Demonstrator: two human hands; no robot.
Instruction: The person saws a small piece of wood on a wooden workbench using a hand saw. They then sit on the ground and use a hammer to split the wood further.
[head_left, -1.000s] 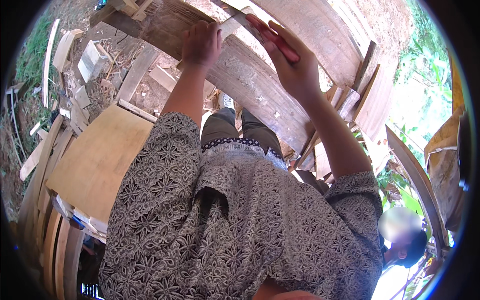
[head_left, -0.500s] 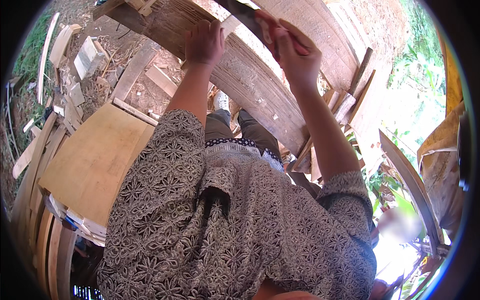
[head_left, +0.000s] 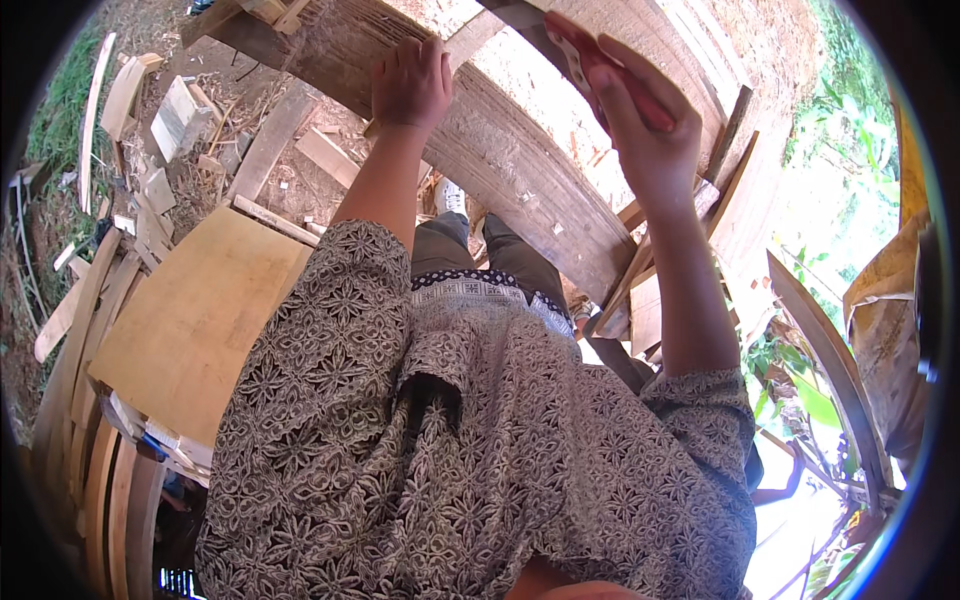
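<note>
My right hand point(head_left: 655, 125) is wrapped round the red handle of a handsaw point(head_left: 570, 45). Its dark blade point(head_left: 520, 14) reaches up and left past the top edge of the picture, so its far end is out of sight. My left hand point(head_left: 412, 85) presses down with bent fingers on a narrow strip of wood point(head_left: 477, 38). This strip lies across a long, rough plank point(head_left: 510, 165). The blade passes close to the strip's far end; whether they touch is hard to see.
A pale board point(head_left: 200, 310) lies at my left beside stacked planks point(head_left: 100, 480). Wood offcuts point(head_left: 180, 118) and shavings litter the ground beyond. Another wide plank point(head_left: 640, 50) runs along the far side. Boards point(head_left: 745, 190) lean at the right, near a yellowish sheet point(head_left: 885, 310).
My right hand has drawn the saw to the right and slightly nearer to me. My left hand has stayed on the strip.
</note>
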